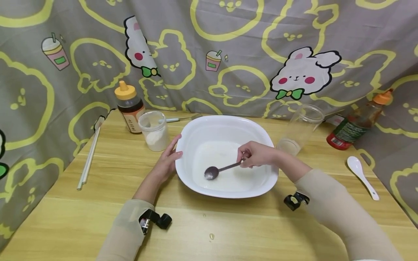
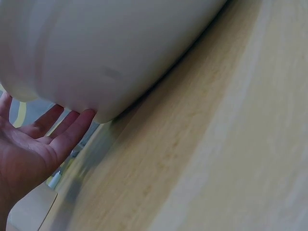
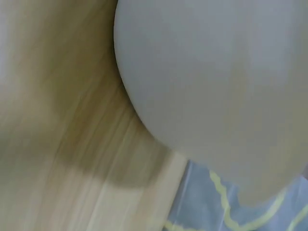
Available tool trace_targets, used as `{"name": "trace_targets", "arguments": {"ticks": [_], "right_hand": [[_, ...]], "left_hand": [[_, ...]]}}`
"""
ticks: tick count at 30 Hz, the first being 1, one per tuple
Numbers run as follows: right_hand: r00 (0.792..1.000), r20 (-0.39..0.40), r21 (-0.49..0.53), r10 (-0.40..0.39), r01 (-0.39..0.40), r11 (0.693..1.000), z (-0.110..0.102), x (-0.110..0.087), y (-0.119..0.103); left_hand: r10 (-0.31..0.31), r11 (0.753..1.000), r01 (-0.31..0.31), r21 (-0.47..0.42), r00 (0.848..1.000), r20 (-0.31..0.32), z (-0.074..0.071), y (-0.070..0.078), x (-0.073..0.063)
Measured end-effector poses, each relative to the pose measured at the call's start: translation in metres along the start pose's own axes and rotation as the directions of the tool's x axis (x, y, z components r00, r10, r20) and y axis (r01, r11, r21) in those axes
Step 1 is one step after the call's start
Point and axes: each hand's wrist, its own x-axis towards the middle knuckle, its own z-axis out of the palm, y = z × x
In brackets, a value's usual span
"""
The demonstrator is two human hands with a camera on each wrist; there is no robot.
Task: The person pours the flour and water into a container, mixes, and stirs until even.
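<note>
A white basin [image 1: 186, 174] stands on the wooden table with a whitish layer [image 1: 212, 154] across its bottom. The left hand [image 1: 166, 161] rests against the basin's left side, its fingers extended and touching the wall. From the left wrist, this hand [image 2: 33, 149] shows fingertips against the basin's outside [image 2: 110, 53]. Over the basin's right part, the right hand [image 1: 256, 154] pinches the handle of a dark spoon [image 1: 211, 173], whose bowl is low inside the basin. Only the basin's outer wall [image 3: 207, 86] fills the right wrist view; the right hand is outside it.
Behind the left hand stand a jar of white powder [image 1: 156, 139] and a yellow-capped bottle [image 1: 130, 112]. A fork-like utensil [image 1: 183, 119] lies behind the basin. Chopsticks [image 1: 89, 159] lie left. Rightward are a clear jar [image 1: 300, 127], a sauce bottle [image 1: 354, 127] and a white spoon [image 1: 362, 177].
</note>
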Motion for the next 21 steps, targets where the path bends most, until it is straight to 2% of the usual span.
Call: {"name": "trace_targets", "arguments": {"ticks": [4, 10, 15, 21], "right_hand": [[1.0, 0.009, -0.04, -0.028, 0.029, 0.999, -0.01, -0.021, 0.005], [0.997, -0.072, -0.114, 0.012, -0.02, 0.993, -0.038, -0.037, 0.012], [0.985, -0.159, -0.145, 0.062, -0.086, 0.986, -0.054, -0.026, 0.016], [0.963, -0.229, -0.116, 0.141, -0.171, 0.978, -0.057, 0.002, 0.014]], "left_hand": [[-0.002, 1.0, 0.002, 0.002, 1.0, 0.002, -0.001, 0.0, 0.0], [-0.004, 1.0, 0.004, -0.004, 1.0, 0.007, -0.002, -0.001, 0.0], [-0.004, 1.0, 0.004, 0.001, 1.0, 0.005, -0.002, -0.002, 0.001], [0.001, 1.0, -0.001, 0.001, 1.0, -0.002, -0.001, -0.001, 0.0]]}}
